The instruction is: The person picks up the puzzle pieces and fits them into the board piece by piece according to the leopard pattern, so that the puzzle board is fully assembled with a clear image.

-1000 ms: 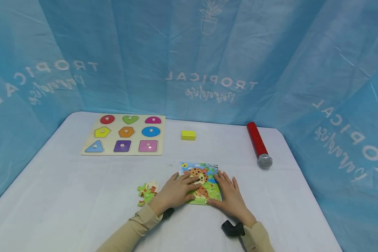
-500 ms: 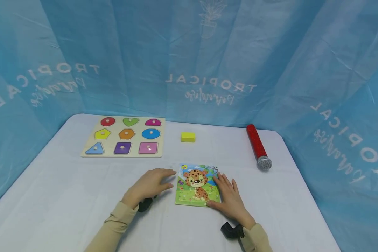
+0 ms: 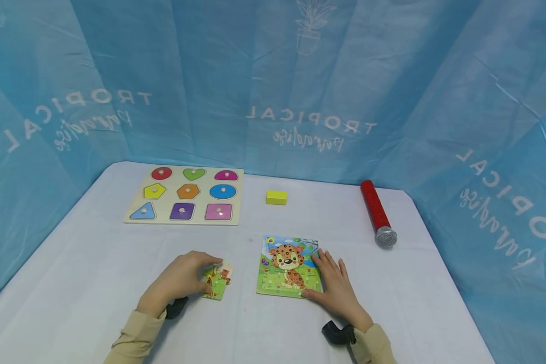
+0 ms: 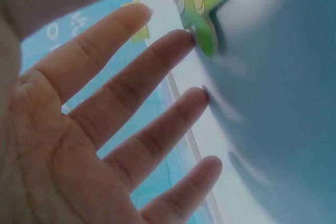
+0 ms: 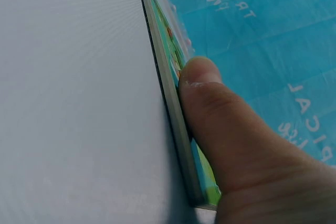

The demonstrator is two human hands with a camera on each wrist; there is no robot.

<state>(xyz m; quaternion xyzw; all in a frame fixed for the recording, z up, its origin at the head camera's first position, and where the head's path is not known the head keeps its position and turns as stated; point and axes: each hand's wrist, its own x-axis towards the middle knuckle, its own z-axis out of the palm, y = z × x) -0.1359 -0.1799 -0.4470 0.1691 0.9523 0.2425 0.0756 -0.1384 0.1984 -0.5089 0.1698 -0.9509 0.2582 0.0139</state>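
Note:
My left hand (image 3: 175, 279) is beside a small group of loose jigsaw pieces (image 3: 219, 284), green with bits of leopard print. Its thumb and index finger reach the group's left and upper edges. In the left wrist view the fingers are spread and nearly straight, with a green piece (image 4: 206, 35) at their tips. To the right lies a square jigsaw puzzle (image 3: 273, 280) with a cartoon leopard picture. My right hand (image 3: 336, 290) rests along its right side, thumb at the lower right corner. In the right wrist view the thumb (image 5: 210, 103) lies over the puzzle's edge (image 5: 181, 145).
At the back left lies a wooden shape board (image 3: 197, 202) with coloured knobbed shapes. A yellow block (image 3: 276, 197) sits behind the puzzle. Farther right is a red microphone (image 3: 376, 210) with a silver head. A blue curtain (image 3: 273, 86) surrounds the white table (image 3: 95, 278).
My left hand has left the leopard puzzle and moved left to the loose pieces, uncovering the picture. My right hand has stayed at the puzzle's right side.

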